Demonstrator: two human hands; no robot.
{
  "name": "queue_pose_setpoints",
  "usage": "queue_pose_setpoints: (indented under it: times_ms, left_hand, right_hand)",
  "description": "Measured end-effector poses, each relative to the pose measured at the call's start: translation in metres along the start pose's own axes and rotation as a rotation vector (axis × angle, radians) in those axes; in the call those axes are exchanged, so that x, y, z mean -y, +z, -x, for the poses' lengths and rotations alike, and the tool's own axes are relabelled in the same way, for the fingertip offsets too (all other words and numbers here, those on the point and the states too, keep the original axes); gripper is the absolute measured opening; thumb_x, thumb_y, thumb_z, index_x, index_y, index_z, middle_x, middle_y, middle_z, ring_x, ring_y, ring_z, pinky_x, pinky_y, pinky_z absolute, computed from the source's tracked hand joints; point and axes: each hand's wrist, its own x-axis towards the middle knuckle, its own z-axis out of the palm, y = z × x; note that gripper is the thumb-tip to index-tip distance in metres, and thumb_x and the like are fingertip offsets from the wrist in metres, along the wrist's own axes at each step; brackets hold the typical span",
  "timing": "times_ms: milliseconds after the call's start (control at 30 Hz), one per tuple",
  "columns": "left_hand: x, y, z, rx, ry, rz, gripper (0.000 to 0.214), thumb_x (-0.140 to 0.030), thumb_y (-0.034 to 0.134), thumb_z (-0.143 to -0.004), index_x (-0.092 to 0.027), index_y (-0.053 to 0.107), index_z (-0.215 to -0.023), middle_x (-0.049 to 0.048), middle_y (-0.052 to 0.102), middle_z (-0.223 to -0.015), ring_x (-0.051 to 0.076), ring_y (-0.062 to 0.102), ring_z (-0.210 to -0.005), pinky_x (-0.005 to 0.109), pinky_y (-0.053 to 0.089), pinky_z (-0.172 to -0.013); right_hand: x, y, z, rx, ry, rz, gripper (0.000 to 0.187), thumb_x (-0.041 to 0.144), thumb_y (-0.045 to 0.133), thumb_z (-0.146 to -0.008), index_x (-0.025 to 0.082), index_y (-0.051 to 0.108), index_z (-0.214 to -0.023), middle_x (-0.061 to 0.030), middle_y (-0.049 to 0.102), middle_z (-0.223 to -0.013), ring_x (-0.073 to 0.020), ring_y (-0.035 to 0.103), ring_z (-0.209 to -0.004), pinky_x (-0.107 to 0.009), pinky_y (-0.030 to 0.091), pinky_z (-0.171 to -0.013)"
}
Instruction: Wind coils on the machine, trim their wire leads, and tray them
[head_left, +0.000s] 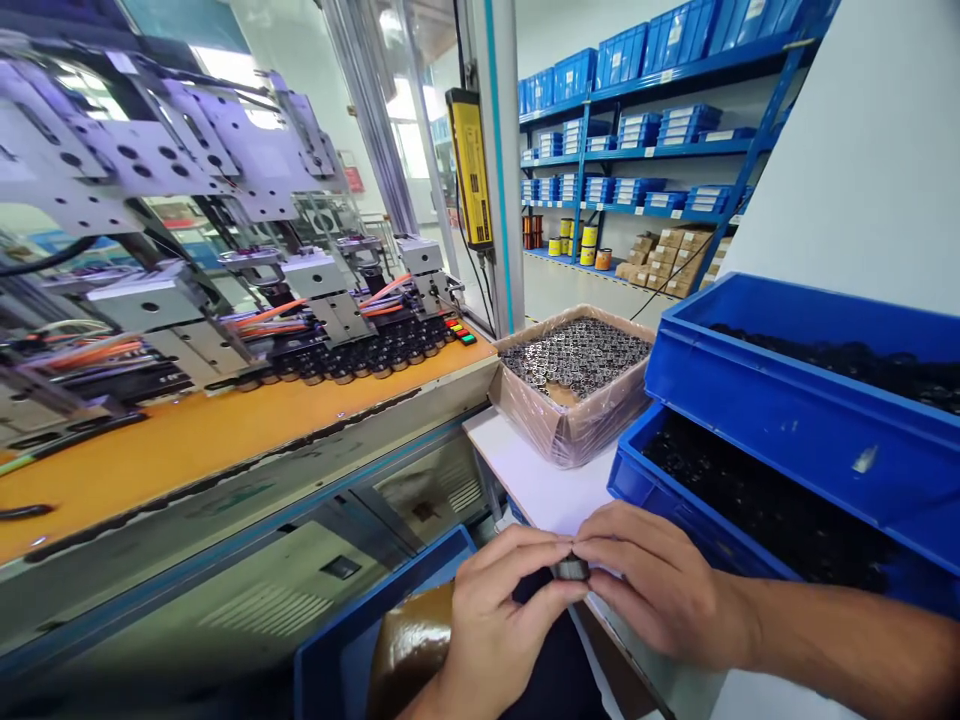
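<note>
My left hand [499,610] and my right hand [660,585] meet low in the view, fingertips pinched together on a small dark ring-shaped part [571,569]. Both hands hover over the edge of a white table [540,480]. Just right of my right hand sits a blue bin [679,480] full of small black parts. A cardboard box [574,420] lined with plastic, filled with shiny metal rings, stands beyond the hands.
A second blue bin [787,400] of black parts is stacked above the first. To the left is a machine with an orange deck [187,440] and a row of black fixtures [360,360]. Blue shelving [637,150] with boxes lines the far wall. A blue bin edge [360,630] lies below.
</note>
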Motion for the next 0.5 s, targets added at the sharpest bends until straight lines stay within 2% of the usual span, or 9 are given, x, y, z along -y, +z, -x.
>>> queue_pose_setpoints:
  times_ms: [67,133,200,333,400,500]
  left_hand:
    - [0.002,0.005,0.002,-0.028,-0.148,0.091,0.031,-0.019,0.087,-0.066,-0.024,0.077,-0.095,0.0048,0.075,-0.095,0.017,0.071,-0.087,0.022,0.056,-0.077]
    - [0.004,0.010,0.003,-0.044,-0.332,0.243,0.034,-0.023,0.090,-0.061,-0.024,0.076,-0.091,0.0021,0.072,-0.089,0.015,0.067,-0.082,0.019,0.053,-0.072]
    - [0.006,0.014,0.003,0.004,-0.499,0.488,0.031,-0.029,0.088,-0.066,-0.026,0.076,-0.094,0.0003,0.070,-0.081,0.012,0.064,-0.076,0.019,0.050,-0.070]
    - [0.012,0.017,0.006,0.106,-0.719,0.958,0.041,-0.045,0.075,-0.079,-0.026,0.070,-0.115,0.0027,0.068,-0.083,0.012,0.060,-0.079,0.022,0.047,-0.076]
    - [0.013,0.015,0.007,0.124,-0.759,1.020,0.041,-0.046,0.072,-0.082,-0.025,0.068,-0.117,0.0018,0.065,-0.083,0.009,0.056,-0.075,0.020,0.045,-0.074]
    - [0.012,0.012,0.006,0.179,-0.612,0.917,0.036,-0.046,0.071,-0.083,-0.026,0.065,-0.113,0.0012,0.063,-0.088,0.010,0.054,-0.079,0.021,0.043,-0.076]
  right_hand:
    - [-0.002,0.000,0.001,-0.014,-0.046,0.067,0.016,0.003,0.053,-0.091,0.006,0.061,-0.104,-0.0127,0.066,-0.090,-0.0195,0.063,-0.088,-0.033,0.059,-0.076]
    - [-0.004,0.000,0.002,-0.012,-0.088,0.104,0.015,0.003,0.052,-0.092,0.006,0.061,-0.104,-0.0126,0.066,-0.091,-0.0200,0.062,-0.089,-0.034,0.059,-0.078]
    - [-0.006,0.000,0.002,-0.011,-0.081,0.109,0.015,0.004,0.052,-0.093,0.007,0.060,-0.105,-0.0128,0.065,-0.094,-0.0204,0.061,-0.093,-0.036,0.058,-0.081]
    - [-0.005,-0.001,-0.001,-0.012,-0.014,0.012,0.015,0.009,0.057,-0.094,0.006,0.060,-0.108,-0.0138,0.064,-0.100,-0.0207,0.060,-0.099,-0.036,0.056,-0.086]
    - [-0.003,-0.002,-0.002,-0.003,-0.002,-0.043,0.015,0.009,0.057,-0.094,0.006,0.060,-0.108,-0.0129,0.064,-0.097,-0.0198,0.060,-0.095,-0.034,0.057,-0.083]
    - [-0.003,-0.003,-0.002,0.000,0.009,-0.027,0.018,0.008,0.055,-0.095,0.006,0.059,-0.112,-0.0122,0.065,-0.096,-0.0197,0.060,-0.092,-0.034,0.057,-0.081]
